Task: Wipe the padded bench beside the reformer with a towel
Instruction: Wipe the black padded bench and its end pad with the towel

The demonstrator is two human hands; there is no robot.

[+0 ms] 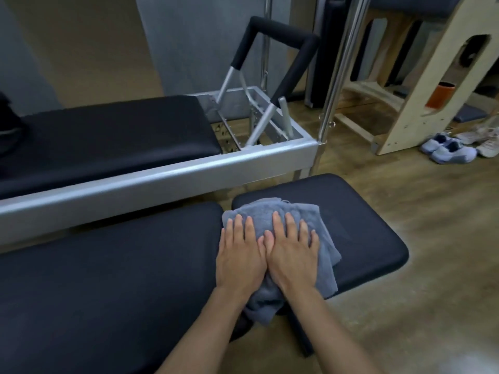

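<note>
A black padded bench lies in front of me in two sections, a long left pad [108,279] and a shorter right pad [359,225]. A crumpled grey-blue towel [270,211] rests on the left end of the right pad, over the gap between the sections. My left hand [239,255] and my right hand [293,252] lie flat side by side on the towel, fingers spread and pointing away from me. Part of the towel hangs off the near edge below my wrists.
The reformer [162,174] runs along the far side of the bench, with a silver frame, a black carriage pad [108,136] and a padded footbar [280,31]. A chrome pole [334,85], a wooden ladder barrel [437,76] and shoes [448,151] stand on the wooden floor at right.
</note>
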